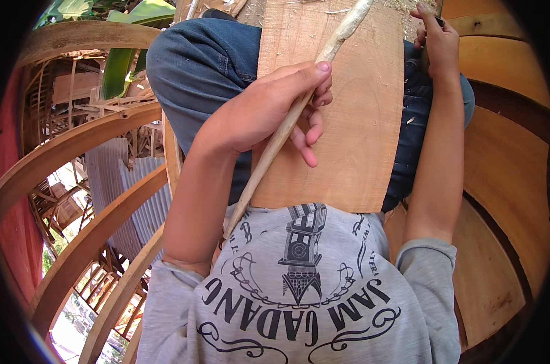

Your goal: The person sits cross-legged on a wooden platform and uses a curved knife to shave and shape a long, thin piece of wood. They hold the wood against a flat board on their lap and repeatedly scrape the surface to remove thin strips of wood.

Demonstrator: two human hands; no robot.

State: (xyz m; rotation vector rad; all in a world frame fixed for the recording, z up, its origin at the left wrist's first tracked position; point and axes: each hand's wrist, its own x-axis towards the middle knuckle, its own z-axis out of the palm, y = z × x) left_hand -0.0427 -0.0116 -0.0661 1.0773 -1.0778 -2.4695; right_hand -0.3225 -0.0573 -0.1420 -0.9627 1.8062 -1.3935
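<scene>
A long, thin wooden stick (281, 134) slants from my shirt front up over the board, its far end pale, knobbly and partly stripped. My left hand (287, 100) is closed loosely round its middle, thumb along the top and the lower fingers curled beneath. Under the stick, a flat wooden board (354, 139) lies lengthwise between my legs. Over my right knee, at the upper right, my right hand (440, 48) has its fingers bent round something small and dark, mostly hidden by the hand. It is apart from the stick.
Wood shavings (408, 15) lie scattered beyond the board. To the left, curved wooden rails (81, 145) cross over corrugated metal sheets (126, 182) and a heap of wood scraps. Broad curved planks (505, 158) rise close on the right. Green leaves (120, 67) hang at the upper left.
</scene>
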